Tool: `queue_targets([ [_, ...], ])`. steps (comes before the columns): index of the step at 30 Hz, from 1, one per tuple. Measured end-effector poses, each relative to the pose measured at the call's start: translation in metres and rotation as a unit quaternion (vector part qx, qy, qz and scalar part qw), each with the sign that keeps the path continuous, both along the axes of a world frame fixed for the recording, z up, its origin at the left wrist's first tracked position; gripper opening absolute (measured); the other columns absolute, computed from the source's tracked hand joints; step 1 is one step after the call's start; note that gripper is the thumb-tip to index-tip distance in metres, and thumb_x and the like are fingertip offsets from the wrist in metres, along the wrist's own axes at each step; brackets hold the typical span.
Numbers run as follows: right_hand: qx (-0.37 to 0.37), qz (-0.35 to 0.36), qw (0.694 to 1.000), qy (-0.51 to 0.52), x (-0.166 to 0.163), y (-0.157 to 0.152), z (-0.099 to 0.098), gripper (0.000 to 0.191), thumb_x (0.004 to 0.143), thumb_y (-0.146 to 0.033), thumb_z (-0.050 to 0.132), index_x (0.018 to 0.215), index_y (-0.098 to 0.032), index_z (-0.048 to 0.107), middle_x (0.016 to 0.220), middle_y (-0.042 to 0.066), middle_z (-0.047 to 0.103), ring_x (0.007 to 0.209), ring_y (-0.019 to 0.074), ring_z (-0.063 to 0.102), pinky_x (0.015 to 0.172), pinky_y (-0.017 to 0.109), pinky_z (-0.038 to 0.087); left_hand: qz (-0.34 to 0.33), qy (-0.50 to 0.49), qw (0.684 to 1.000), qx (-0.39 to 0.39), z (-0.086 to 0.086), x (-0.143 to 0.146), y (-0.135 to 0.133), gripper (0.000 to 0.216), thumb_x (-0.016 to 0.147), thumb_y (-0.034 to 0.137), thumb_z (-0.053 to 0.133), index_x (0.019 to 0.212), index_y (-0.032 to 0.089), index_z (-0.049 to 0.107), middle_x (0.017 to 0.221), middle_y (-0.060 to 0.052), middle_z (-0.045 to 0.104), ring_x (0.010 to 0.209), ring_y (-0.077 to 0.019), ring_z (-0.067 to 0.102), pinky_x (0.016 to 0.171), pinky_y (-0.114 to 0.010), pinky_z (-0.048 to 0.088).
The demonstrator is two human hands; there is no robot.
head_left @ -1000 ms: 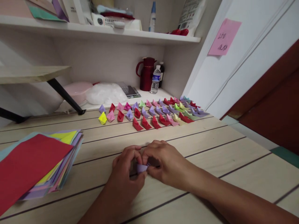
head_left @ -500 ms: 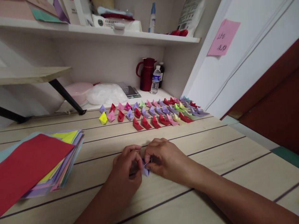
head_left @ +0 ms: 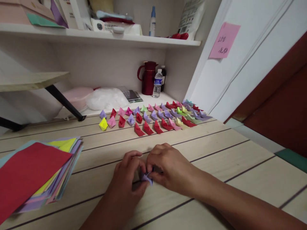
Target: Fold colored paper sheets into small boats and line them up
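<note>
Between my fingers is a small purple paper boat, low over the front part of the table and partly hidden by my fingertips. My left hand pinches its left side, thumb below and index finger above. From the right, my right hand grips it between thumb and bent fingers. Beyond my hands, folded paper boats in red, pink, purple, yellow and green stand in rows, among them a red paper boat and a yellow one.
On the left lies a stack of coloured paper with a red sheet on top. A dark red jug and a water bottle stand behind the boats. A black-legged wooden stand is at the left, under a white shelf.
My left thumb has come in against the lower left of the purple paper boat, which has tilted slightly. The whole view has shifted a little.
</note>
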State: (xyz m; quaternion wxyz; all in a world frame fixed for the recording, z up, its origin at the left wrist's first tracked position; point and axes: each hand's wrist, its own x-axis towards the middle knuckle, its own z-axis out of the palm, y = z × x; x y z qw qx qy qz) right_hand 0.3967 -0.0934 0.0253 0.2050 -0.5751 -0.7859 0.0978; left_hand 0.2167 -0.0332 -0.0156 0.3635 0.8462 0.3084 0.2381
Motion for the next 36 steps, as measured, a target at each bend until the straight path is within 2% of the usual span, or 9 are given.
queue_targets([
  [14,-0.017,-0.008,1.000,0.007,0.000,-0.002,-0.001,0.012,0.073,-0.013,0.068,0.080,-0.022,0.065,0.083,-0.001,0.071,0.087,0.0189,0.061,0.080,0.032,0.036,0.022,0.004,1.000,-0.014,0.007,0.002,0.004,0.021,0.066,0.011,0.059,0.080,0.025,0.053,0.113,-0.005,0.062,0.112,-0.0261,0.057,0.098,-0.048,0.043],
  [25,-0.018,-0.011,1.000,0.004,0.000,-0.003,0.001,0.011,0.074,-0.014,0.067,0.079,-0.022,0.064,0.083,-0.001,0.070,0.086,0.0184,0.060,0.078,0.032,0.034,0.026,0.017,0.999,-0.023,0.011,0.003,0.004,0.019,0.065,0.010,0.058,0.073,0.024,0.048,0.111,-0.008,0.062,0.110,-0.0262,0.059,0.093,-0.045,0.047],
  [31,-0.020,-0.009,1.000,0.016,-0.001,-0.002,0.001,0.010,0.077,-0.015,0.069,0.082,-0.023,0.065,0.085,-0.001,0.071,0.087,0.0185,0.061,0.081,0.032,0.035,0.034,0.025,0.999,-0.009,0.010,0.002,0.001,0.022,0.063,0.008,0.059,0.077,0.024,0.051,0.110,-0.007,0.063,0.108,-0.0255,0.060,0.091,-0.043,0.048],
  [36,-0.026,-0.012,0.999,0.018,0.000,-0.001,-0.001,0.012,0.075,-0.013,0.070,0.082,-0.023,0.066,0.085,-0.001,0.071,0.087,0.0189,0.061,0.081,0.032,0.036,0.021,0.023,1.000,0.001,0.007,0.000,0.002,0.022,0.065,0.008,0.061,0.077,0.025,0.054,0.111,-0.005,0.063,0.113,-0.0241,0.058,0.095,-0.040,0.046],
])
